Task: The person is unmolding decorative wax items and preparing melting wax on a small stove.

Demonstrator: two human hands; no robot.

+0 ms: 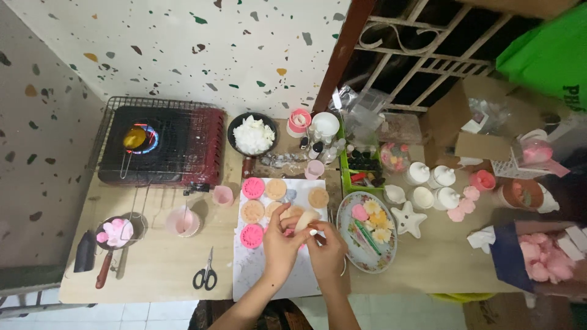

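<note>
My left hand [280,244] and right hand [327,249] both pinch a pale beige round soap piece [304,220] over the white paper sheet [260,269].

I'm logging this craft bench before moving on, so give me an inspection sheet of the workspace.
Surface: pale wooden table, white sheet under the work.
Job's things: round beige moulded piece held in both hands; pink and beige round moulded discs laid on the sheet.
Clutter: black-handled scissors, flowered oval plate, white star-shaped dish, black pan of white chunks.
Grip: left hand and right hand both closed on the piece.
Cables: nothing seen.
Surroundings: red portable gas stove lit, speckled terrazzo wall.
</note>
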